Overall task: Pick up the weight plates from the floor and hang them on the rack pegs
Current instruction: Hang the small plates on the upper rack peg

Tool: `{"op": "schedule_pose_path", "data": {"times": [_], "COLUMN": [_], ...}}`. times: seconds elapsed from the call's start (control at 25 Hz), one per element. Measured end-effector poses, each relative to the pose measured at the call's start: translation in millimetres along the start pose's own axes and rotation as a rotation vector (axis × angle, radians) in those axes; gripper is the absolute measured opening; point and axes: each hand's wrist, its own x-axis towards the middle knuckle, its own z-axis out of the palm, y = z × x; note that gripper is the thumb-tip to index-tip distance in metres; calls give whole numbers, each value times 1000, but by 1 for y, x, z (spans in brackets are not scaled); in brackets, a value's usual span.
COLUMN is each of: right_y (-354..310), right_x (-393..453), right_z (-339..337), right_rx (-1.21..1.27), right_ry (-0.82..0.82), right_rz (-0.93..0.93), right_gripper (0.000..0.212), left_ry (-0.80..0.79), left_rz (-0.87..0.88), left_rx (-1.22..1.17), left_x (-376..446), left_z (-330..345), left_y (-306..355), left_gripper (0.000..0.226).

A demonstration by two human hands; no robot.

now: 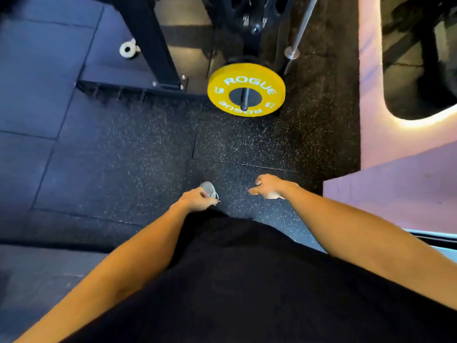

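Observation:
A yellow plate marked ROGUE hangs on a rack peg ahead of me. Black plates hang on a higher peg at the top of the view. My left hand is low in the middle, closed on a small grey plate. My right hand is beside it, fingers curled around something small and white that I cannot identify. Another small white plate lies on the blue mat at the upper left, beside the rack's black upright.
The black rack upright and its bolted base stand at the upper left. A steel barbell leans at the upper right. A pale platform borders the right side. Speckled rubber floor lies between me and the rack.

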Motion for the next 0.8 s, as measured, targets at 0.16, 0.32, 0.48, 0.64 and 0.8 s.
{"op": "schedule_pose_path", "data": {"times": [0.16,0.32,0.48,0.64,0.8], "right_y": [-34,-115,-230,-360,-477], "right_x": [11,40,73,114,139], "right_z": [6,-4,-7,4,24], "right_rx": [-77,-177,-385,-528,-600], "right_ry": [-35,-72,-113,-160,-188], "right_rz": [-56,-149,-258,-320,-383], "right_gripper": [60,62,56,60,60], "left_ry": [23,82,141,241,288], "left_rz": [-106,-167,-217,-281,-365], "left_rx": [-82,-249,-353,-537,-701], "left_x": [-2,3,4,2,-1], "left_z": [-7,-39,-92,-158,-208], "left_y": [-45,-102,-175,-260,-332], "left_gripper": [37,28,45,43,52]}}
